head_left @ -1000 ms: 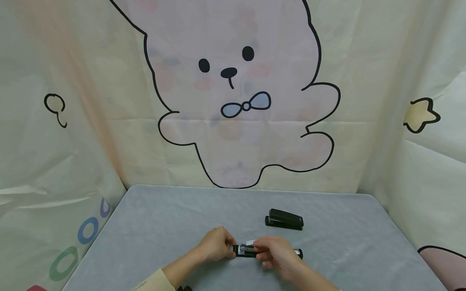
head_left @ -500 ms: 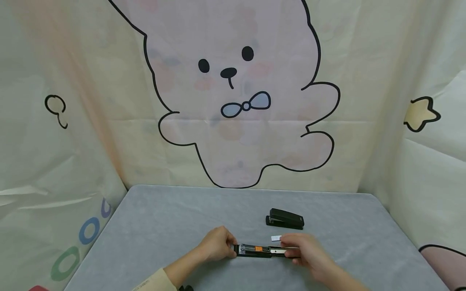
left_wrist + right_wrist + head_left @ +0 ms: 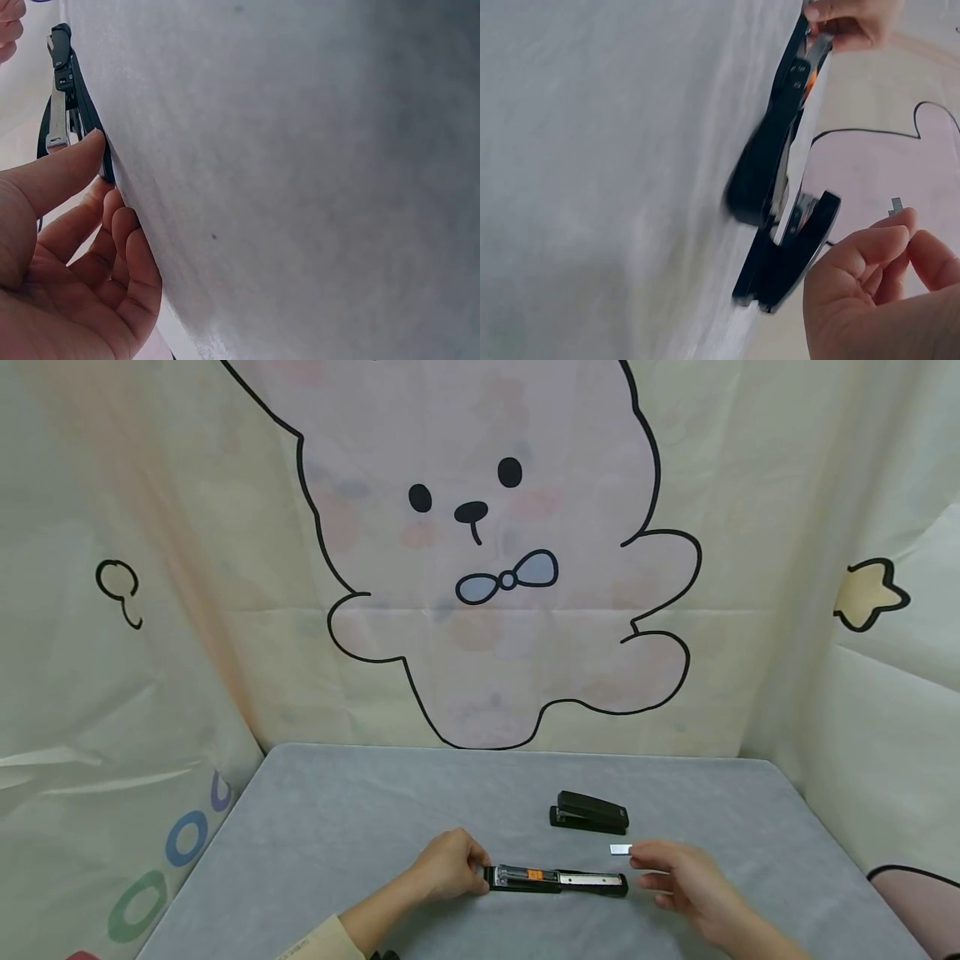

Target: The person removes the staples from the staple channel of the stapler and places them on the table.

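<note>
An opened-out black stapler (image 3: 592, 883) lies lengthwise on the table, its silver magazine channel and an orange part facing up. At its left end my left hand (image 3: 450, 864) pinches it between thumb and fingers; the left wrist view shows the thumb (image 3: 71, 169) against the black base. Just beyond the stapler's right end, my right hand (image 3: 693, 885) is raised and pinches a short silver strip of staples (image 3: 619, 850). The strip's end (image 3: 897, 205) sticks out past the fingertips in the right wrist view. The right hand is apart from the stapler.
A second black stapler (image 3: 588, 812) stands closed farther back on the grey cloth-covered table (image 3: 360, 802). Behind the table hangs a curtain (image 3: 480, 677) printed with a cartoon bear. More printed sheets close off both sides.
My right hand has moved right, off the stapler, carrying the staple strip and uncovering the stapler's right half. The left hand has kept its grip on the left end.
</note>
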